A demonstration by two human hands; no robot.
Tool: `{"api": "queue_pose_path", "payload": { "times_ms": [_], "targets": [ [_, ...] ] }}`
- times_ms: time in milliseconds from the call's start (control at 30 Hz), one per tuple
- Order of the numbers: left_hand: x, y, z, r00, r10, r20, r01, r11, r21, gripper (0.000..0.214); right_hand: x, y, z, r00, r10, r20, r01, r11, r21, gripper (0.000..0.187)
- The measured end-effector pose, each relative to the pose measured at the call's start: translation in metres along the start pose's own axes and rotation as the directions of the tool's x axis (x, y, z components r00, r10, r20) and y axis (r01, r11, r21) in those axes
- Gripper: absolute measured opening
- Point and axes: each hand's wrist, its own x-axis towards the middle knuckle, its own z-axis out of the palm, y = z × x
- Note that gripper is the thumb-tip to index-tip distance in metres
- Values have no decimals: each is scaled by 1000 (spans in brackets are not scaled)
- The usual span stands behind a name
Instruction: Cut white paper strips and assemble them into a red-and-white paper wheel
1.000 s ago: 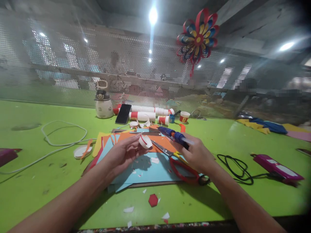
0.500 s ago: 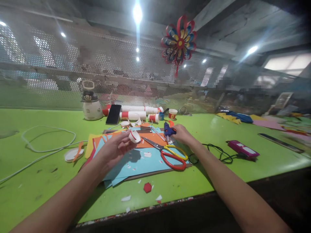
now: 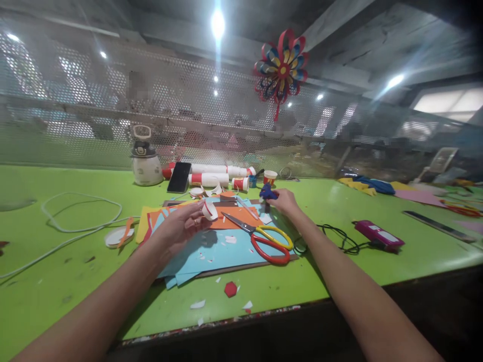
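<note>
While the left hand pinches the curled paper loop above the coloured sheets, the right hand grips the blue glue gun farther right. The loop should be held steady, with the gun's tip clear of the fingers.

The left hand pinches a small white paper roll above the coloured paper sheets. Farther right, the right hand grips a blue glue gun on the green table. Scissors lie between the 2 hands.
</note>
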Motion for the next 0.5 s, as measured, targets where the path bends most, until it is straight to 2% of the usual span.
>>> {"api": "queue_pose_path", "payload": {
  "times_ms": [100, 233, 400, 500],
  "targets": [
    [0, -2, -2, 1000, 10, 28, -11, 1000, 13, 20, 10, 18, -11, 996, 83, -30, -83, 996, -26, 28],
    [-2, -2, -2, 1000, 4, 22, -5, 1000, 21, 24, 25, 30, -12, 993, 121, 18, -119, 991, -66, 26],
    [-3, -1, -1, 999, 6, 38, -7, 999, 37, 24, 33, 28, 5, 996, 3, 87, 2, 998, -66, 29],
    [-3, -2, -1, 999, -4, 42, 2, 999, 48, 23, 39, 31, 9, 986, -96, 140, 102, 994, -40, 29]
  ]
}}
